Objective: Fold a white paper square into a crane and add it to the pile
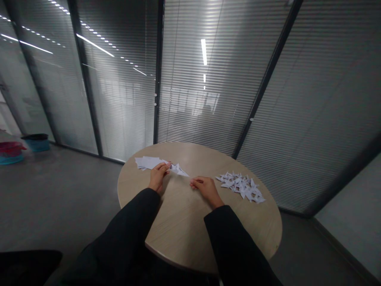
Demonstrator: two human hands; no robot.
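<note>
My left hand (158, 176) lies on the round wooden table (184, 222) with its fingertips on the edge of a stack of flat white paper sheets (148, 162). A small folded white paper piece (178, 170) lies just right of those fingertips. My right hand (204, 187) rests on the tabletop with its fingers curled toward the left; nothing shows in it. A heap of several folded white paper pieces (241, 186) lies to the right of my right hand. Both arms wear black sleeves.
Glass partition walls with closed blinds (208, 79) stand right behind the table. Two coloured bins (37, 142) sit on the grey floor at the far left. A dark object (26, 266) fills the lower left corner.
</note>
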